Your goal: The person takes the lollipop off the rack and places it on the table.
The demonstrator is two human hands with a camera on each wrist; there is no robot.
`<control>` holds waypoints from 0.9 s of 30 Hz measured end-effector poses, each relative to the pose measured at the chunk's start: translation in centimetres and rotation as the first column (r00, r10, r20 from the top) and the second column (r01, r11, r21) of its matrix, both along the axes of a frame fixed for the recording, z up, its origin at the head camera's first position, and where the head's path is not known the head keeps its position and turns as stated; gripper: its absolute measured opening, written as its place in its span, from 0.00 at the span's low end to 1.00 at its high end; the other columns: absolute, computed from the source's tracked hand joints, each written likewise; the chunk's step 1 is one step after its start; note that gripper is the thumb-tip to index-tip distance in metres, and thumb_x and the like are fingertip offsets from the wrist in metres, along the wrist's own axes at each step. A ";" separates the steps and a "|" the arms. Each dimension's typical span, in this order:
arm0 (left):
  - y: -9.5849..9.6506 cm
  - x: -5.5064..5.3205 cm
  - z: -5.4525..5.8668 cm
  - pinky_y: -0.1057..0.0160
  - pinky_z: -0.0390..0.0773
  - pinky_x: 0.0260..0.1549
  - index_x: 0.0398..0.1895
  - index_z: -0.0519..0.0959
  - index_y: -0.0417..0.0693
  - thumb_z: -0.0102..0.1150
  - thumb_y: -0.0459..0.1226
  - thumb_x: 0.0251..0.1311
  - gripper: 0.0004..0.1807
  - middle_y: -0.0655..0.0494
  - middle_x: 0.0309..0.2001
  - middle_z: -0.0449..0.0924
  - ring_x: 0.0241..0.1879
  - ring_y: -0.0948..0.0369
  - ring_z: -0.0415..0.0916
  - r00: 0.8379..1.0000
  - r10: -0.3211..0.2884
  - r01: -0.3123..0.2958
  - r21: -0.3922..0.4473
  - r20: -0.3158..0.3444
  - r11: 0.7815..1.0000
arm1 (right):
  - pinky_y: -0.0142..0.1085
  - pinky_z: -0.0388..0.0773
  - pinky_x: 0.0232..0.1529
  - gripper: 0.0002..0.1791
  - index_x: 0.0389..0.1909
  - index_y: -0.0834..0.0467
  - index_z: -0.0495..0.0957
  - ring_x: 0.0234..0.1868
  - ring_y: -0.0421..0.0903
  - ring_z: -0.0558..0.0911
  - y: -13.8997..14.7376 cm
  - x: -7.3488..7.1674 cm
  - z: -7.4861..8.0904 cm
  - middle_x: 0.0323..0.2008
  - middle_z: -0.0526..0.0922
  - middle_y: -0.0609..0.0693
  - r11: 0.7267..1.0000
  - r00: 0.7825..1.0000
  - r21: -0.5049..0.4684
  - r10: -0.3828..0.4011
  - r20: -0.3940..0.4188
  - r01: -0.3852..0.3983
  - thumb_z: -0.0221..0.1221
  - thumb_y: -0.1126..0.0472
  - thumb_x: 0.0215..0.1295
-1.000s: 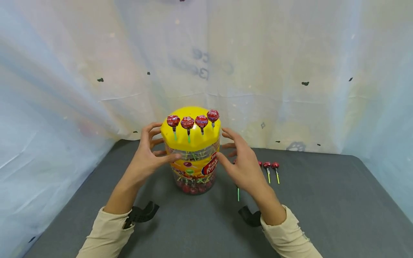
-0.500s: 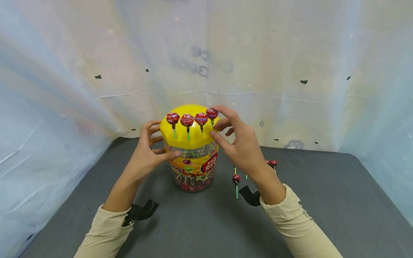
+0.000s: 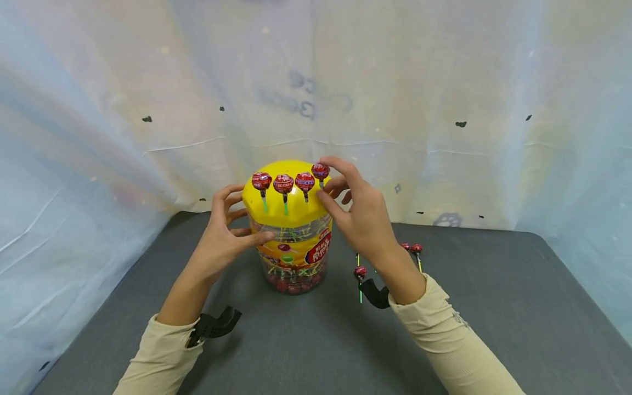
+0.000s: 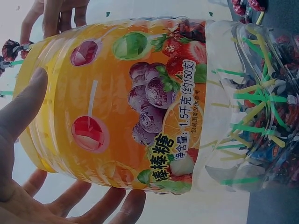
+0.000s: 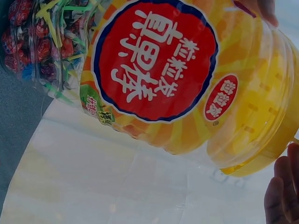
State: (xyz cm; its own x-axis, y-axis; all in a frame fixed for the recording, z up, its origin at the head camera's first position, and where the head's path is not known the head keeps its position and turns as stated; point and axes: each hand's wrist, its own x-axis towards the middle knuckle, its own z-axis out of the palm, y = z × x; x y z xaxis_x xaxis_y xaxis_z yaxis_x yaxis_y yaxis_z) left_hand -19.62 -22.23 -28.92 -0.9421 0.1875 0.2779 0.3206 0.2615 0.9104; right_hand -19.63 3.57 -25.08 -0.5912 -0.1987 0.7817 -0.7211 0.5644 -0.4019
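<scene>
A large clear candy jar [image 3: 295, 249] with a yellow lid [image 3: 276, 216] stands upright on the table. Lollipop heads and sticks fill its lower part. Lollipops [image 3: 283, 184] in red wrappers stand in a row on the lid, sticks pointing down to it. My left hand [image 3: 219, 241] holds the jar's left side, thumb across the front; its thumb [image 4: 28, 100] reaches the lid's edge in the left wrist view. At the lid's right edge my right hand [image 3: 362, 216] pinches the rightmost lollipop [image 3: 320, 170], index fingertip by its head and thumb by its stick.
More lollipops [image 3: 361, 271] lie on the dark grey table [image 3: 296, 345] to the right of the jar, partly hidden by my right forearm. A pale plastic sheet [image 3: 395, 109] hangs behind the table and at both sides.
My right hand has risen from the jar's right side to the rightmost lollipop on the lid and closed its finger and thumb there. My left hand stays on the jar.
</scene>
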 end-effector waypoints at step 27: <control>-0.1 -0.1 0.3 0.38 0.72 0.61 0.74 0.43 0.66 0.72 0.39 0.57 0.52 0.52 0.75 0.49 0.70 0.47 0.59 1.000 0.005 -0.005 -0.014 -0.002 1.000 | 0.37 0.79 0.36 0.28 0.66 0.48 0.67 0.36 0.44 0.81 1.2 0.8 1.0 0.36 0.86 0.50 0.997 0.997 -0.044 -0.070 -0.033 0.069 0.63 0.59 0.67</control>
